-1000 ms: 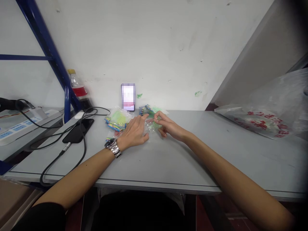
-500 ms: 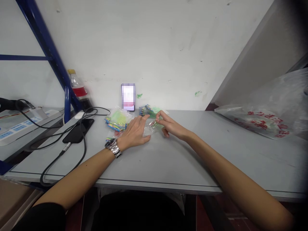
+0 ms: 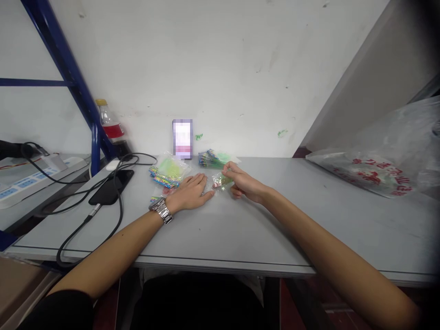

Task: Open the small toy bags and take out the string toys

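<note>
My left hand (image 3: 190,191) lies flat on the grey table, fingers stretched out and palm down, with a metal watch (image 3: 161,210) on its wrist. Thumb and fingers of my right hand (image 3: 245,182) are pinched on the upper edge of a small clear plastic bag (image 3: 220,180), which has a little red and green in it. The bag is just right of my left fingertips. Beside my left hand are clear packets (image 3: 168,170) with yellow-green contents and colourful printed strips. Behind the held bag rests a fanned pile of similar green packets (image 3: 211,158).
A lit phone (image 3: 183,139) leans against the wall. On the left are a dark phone (image 3: 112,187) with a cable, a bottle (image 3: 112,127) with a yellow cap, and a power strip (image 3: 30,181). A large plastic bag with red print (image 3: 381,176) stands at the right.
My left hand has flattened onto the table and dropped slightly. The small bag in my right hand now shows more fully, with its contents visible; my right hand has barely moved.
</note>
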### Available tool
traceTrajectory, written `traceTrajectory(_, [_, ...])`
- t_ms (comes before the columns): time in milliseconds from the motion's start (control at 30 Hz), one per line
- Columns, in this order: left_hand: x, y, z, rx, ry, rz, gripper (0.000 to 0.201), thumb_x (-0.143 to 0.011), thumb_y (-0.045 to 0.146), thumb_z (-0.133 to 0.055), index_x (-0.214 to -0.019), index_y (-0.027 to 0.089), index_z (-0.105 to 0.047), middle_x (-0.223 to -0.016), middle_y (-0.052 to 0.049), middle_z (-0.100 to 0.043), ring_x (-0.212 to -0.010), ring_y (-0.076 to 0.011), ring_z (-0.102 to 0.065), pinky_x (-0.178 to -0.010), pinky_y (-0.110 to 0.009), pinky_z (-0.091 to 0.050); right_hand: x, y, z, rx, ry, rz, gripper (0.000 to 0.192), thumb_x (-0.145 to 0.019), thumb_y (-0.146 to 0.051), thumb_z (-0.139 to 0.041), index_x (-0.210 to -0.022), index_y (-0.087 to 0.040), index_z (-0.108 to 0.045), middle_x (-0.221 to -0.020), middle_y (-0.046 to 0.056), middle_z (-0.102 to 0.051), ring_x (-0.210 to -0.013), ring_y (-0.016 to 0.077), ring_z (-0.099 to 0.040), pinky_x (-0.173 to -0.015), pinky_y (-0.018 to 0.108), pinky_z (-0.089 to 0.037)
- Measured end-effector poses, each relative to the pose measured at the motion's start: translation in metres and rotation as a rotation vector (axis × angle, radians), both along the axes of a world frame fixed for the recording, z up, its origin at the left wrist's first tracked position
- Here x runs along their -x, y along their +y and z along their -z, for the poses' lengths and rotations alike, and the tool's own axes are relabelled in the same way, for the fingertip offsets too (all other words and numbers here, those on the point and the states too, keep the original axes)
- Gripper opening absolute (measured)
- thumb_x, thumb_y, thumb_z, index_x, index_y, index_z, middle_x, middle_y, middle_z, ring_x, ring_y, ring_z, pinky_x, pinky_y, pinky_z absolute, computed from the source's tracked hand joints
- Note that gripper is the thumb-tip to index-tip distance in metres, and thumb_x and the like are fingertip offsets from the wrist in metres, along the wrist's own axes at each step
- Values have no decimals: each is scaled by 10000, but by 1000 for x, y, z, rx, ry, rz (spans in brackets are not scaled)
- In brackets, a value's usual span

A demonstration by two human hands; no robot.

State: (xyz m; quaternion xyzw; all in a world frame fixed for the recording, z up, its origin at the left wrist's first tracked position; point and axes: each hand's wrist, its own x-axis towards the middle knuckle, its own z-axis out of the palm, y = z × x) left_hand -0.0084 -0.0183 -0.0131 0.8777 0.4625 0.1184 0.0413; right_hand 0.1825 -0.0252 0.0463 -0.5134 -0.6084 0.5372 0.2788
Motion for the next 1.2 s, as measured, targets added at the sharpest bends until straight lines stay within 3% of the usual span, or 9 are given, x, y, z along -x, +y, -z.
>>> traceTrajectory(100, [0,0,2,27,20,-15,664,-964,562,-221,-1410,85,-337,-1515,-201,-348,-1446,-293,-251,-1151,-451,-208,2,-1,0,45,29,31,157,-947,-291,-411,-836,-257,-305,-671,-57,-410,-378,49,-242,-398,221,-266])
traceTrajectory(233, [0,0,3,26,23,-20,721,-957,598,-161,-1420,74,-337,-1518,-207,-343,-1449,-288,-252,-1157,-441,-206,2,1,2,115,64,46,173,-951,-305,-414,-819,-253,-316,-663,-54,-409,-378,45,-228,-387,213,-237])
traceTrajectory(400, [0,1,2,26,50,-18,620,-981,499,-217,-1431,86,-323,-1543,-195,-302,-1460,-273,-230,-1166,-453,-202,-2,5,2,65,46,65,161,-948,-287,-414,-829,-255,-311,-689,-51,-465,-390,45,-233,-394,209,-269])
traceTrajectory(600, [-2,1,-1,-2,79,0,481,-1002,316,-196,-1377,98,-404,-1514,-167,-372,-1435,-259,-296,-1162,-463,-232,-3,5,1,54,49,82,151,-942,-269,-416,-831,-257,-315,-695,-53,-465,-392,46,-239,-392,208,-284])
traceTrajectory(900, [-2,-2,-2,-11,-41,-11,521,-1013,321,-131,-1434,95,-337,-1516,-160,-368,-1426,-238,-308,-1153,-445,-271,-4,8,5,139,164,52,191,-951,-318,-437,-819,-258,-313,-642,-82,-394,-380,42,-214,-381,188,-262])
traceTrajectory(1100, [-3,-6,-8,-57,-91,47,516,-1012,392,-108,-1389,191,-399,-1254,-114,-585,-1226,-241,-512,-1031,-428,-384,-2,11,8,174,326,39,235,-940,-315,-476,-797,-251,-301,-628,-97,-314,-338,30,-212,-360,190,-255])
traceTrajectory(1200, [-3,-9,-10,-46,-123,36,615,-972,534,-253,-1474,179,-259,-1198,-116,-614,-1175,-267,-537,-1004,-424,-394,-3,13,10,169,355,38,235,-936,-329,-481,-797,-248,-309,-626,-101,-326,-326,27,-211,-357,193,-259])
